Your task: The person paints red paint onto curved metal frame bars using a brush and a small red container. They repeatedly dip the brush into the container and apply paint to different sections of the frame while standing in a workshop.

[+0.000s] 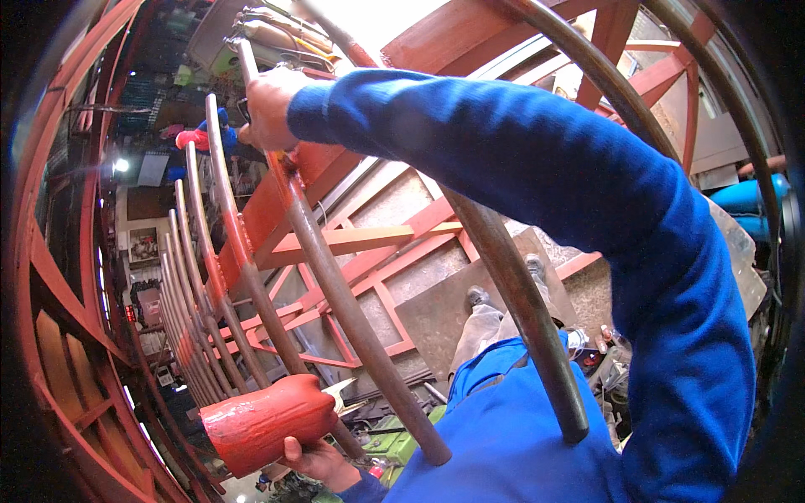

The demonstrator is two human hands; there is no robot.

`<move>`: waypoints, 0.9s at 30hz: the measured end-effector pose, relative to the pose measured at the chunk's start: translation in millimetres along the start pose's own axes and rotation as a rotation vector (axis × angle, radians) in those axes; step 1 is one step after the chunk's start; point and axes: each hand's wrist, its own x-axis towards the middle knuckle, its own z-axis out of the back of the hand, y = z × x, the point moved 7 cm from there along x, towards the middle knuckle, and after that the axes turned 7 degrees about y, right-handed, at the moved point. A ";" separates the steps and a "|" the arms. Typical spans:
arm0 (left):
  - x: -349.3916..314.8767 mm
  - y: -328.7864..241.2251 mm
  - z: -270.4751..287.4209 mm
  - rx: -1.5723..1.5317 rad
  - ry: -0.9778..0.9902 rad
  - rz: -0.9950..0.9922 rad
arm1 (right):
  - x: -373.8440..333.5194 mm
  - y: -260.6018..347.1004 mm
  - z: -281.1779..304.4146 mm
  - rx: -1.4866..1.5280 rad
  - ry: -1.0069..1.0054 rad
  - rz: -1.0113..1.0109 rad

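My left hand (320,462), low in the view, is closed on a red paint-coated container (272,422) that looks like a cut plastic bottle with a lobed end. A pale pointed piece sticks out beside that end. My right arm, in a blue sleeve, reaches across to the upper left. There my right hand (275,107) is closed at a grey-brown metal pipe (337,289). Whatever its fingers hold is hidden. Just below that hand the pipe carries glossy red paint, while its lower length is bare metal.
A row of similar pipes (231,210) recedes to the left, several with red bands. Another bare pipe (520,293) passes close in front of my body. Red steel framing (369,243) lies behind them. A green case (401,440) sits below; blue cylinders (755,205) are at the right.
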 end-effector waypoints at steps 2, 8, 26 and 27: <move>0.2 -0.3 -1.0 -0.001 0.000 -0.002 | -13.2 -2.2 -8.8 0.036 -0.110 0.064; -3.6 0.9 -2.5 -0.016 0.011 -0.001 | -61.3 -5.2 -15.5 0.126 -0.102 0.157; -3.0 -2.2 -9.6 -0.009 -0.043 -0.021 | -52.4 -9.7 -2.3 -0.046 -0.130 0.169; -2.8 -2.4 -9.8 -0.005 -0.037 -0.025 | -50.3 -8.3 -1.5 -0.075 -0.128 0.173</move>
